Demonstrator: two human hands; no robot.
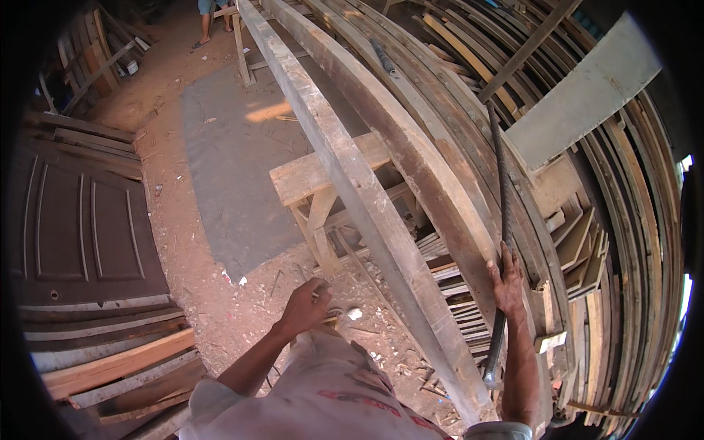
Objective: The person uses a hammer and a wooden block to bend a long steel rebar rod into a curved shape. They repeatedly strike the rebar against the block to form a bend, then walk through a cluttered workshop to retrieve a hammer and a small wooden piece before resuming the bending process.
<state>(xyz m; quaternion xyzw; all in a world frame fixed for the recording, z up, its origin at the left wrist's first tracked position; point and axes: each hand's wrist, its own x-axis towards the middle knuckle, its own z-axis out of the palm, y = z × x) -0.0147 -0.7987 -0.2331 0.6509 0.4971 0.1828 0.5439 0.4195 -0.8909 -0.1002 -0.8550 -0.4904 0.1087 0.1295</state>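
One L hand (306, 303) curled, can't tell if holding; R hand (507, 284) splayed on right-side bar (505, 191) — poss. pinch if bar rolls.

A dark panelled door (88, 227) is resting at left, stacked planks (121, 363) lining its near edge. A grey sheet (235, 183) is covering reddish floor (172, 220). Far off, a co-worker (206, 28) is standing; a white bucket (132, 67) is sitting near boards (99, 62).

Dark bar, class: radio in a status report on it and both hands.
Right hand over dark bar. Left hand curled, contents unclear. Pale beam between the hands.
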